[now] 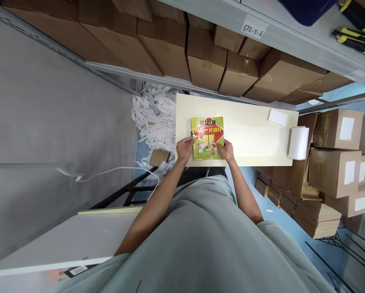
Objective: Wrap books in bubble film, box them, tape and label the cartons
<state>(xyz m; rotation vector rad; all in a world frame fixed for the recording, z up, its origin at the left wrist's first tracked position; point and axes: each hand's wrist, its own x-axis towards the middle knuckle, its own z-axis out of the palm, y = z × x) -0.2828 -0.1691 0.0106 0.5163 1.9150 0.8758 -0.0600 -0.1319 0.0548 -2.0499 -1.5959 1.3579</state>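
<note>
A green picture book (205,151) with a red and yellow cover lies over the pale tabletop (256,142), its cover facing up. My left hand (185,149) is at the book's left edge, its thumb and fingers pinched close to a small black item (192,133); what that item is, I cannot make out. On the lower right edge, my right hand (227,151) grips the book with the thumb on the cover and the fingers partly hidden.
A white label or paper (277,117) and a white roll (298,143) are at the table's right end. Cardboard boxes (207,65) fill the shelf beyond. Shredded paper (155,118) lies left of the table, and stacked boxes (335,171) stand at the right.
</note>
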